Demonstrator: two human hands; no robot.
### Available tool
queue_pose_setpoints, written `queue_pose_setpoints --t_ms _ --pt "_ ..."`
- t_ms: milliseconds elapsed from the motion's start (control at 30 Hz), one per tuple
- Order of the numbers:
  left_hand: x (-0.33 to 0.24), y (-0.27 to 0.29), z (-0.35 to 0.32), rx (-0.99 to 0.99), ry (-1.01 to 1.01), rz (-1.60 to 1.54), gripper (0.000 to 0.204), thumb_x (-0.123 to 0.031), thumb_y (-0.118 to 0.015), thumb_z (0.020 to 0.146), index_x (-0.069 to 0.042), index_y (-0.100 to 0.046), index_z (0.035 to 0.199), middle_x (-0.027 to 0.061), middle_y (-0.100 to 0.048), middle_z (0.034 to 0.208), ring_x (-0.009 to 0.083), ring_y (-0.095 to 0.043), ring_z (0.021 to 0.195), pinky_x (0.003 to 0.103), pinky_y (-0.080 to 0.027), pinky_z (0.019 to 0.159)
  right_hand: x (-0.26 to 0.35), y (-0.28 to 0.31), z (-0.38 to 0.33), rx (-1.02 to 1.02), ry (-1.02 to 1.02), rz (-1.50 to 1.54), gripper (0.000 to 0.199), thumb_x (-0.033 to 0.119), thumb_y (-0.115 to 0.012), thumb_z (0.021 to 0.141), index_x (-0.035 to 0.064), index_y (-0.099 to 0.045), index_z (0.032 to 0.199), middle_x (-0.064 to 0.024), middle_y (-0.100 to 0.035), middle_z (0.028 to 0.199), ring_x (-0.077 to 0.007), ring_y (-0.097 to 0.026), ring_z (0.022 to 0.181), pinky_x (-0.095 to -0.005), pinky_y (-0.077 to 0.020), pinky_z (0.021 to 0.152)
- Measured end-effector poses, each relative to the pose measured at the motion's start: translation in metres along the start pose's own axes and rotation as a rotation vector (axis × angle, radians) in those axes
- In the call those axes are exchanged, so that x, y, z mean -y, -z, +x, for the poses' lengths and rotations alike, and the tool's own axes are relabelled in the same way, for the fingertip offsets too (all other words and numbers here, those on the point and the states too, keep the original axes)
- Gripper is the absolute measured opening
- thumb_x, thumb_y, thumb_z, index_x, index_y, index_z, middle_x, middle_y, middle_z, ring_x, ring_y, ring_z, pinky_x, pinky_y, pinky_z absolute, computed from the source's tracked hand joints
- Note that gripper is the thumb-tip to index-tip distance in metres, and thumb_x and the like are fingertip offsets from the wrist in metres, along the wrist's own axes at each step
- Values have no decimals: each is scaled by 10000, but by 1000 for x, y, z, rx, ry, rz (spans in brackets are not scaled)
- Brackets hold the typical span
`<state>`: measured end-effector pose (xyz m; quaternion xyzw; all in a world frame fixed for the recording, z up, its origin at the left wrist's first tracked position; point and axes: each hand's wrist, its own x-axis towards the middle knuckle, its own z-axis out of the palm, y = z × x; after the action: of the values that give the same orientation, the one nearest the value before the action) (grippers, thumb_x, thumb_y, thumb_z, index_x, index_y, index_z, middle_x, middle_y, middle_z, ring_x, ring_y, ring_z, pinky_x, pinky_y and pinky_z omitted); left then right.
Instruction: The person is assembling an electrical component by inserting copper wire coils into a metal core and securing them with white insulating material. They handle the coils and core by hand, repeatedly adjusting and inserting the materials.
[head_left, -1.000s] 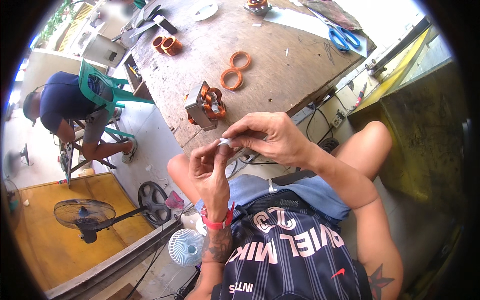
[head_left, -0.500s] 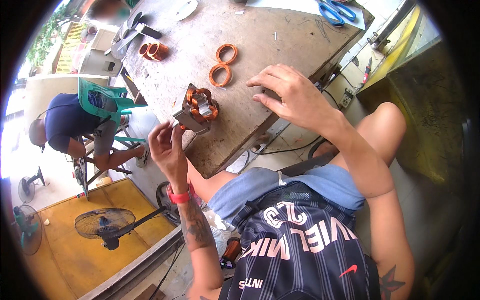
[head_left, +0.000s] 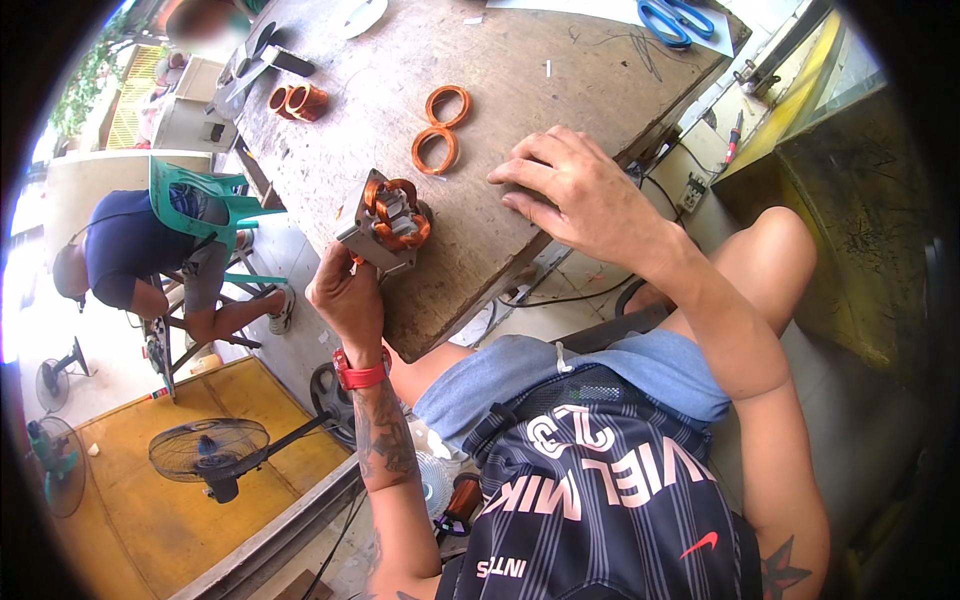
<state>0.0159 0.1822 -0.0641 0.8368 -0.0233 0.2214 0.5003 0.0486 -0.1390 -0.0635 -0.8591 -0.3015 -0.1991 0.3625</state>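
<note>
A squarish metal motor stator (head_left: pixel 375 245) with orange copper windings rests near the close left corner of the wooden table. My left hand (head_left: pixel 345 300) is closed at its near left side, the fingertips partly hidden behind it. Over the table's right-hand edge hovers my right hand (head_left: pixel 590 195), its fingers curved and the thumb apart, with nothing seen between them. Two joined copper wire rings (head_left: pixel 441 126) lie flat beyond the stator. Farther left are more copper coils (head_left: pixel 309 102), set side by side.
Blue-handled scissors (head_left: pixel 668 22) lie at the table's far right on white sheet material. A dark metal tool (head_left: pixel 288 62) sits at the far left. Another person (head_left: pixel 140 240) sits on a green chair (head_left: pixel 170 205) to the left. A black fan (head_left: pixel 210 450) stands lower left.
My left hand has moved up and closer in against the stator, its fingers now more hidden. The stator looks slightly turned. My right hand stays almost where it was.
</note>
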Motion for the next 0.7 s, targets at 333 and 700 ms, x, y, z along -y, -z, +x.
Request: queue_pose_setpoints --t_ms 333,700 --pt "-8 -2 5 -43 -35 -178 265 125 -642 955 46 -632 1208 168 -731 1236 192 -703 1149 335 -553 1035 1 -15 68 182 186 -411 316 148 -594 1007 222 -753 1269 -47 -587 1338 -209 -540 1315 -394 -483 1130" --pt "-129 -8 -3 -9 -525 674 357 0 -655 862 -93 -672 1206 171 -617 1448 362 -491 1449 503 -328 1222 -1 -21 55 -154 391 -538 219 289 -790 946 176 -778 1132 48 -593 1356 -166 -517 1207 -304 -451 1022"
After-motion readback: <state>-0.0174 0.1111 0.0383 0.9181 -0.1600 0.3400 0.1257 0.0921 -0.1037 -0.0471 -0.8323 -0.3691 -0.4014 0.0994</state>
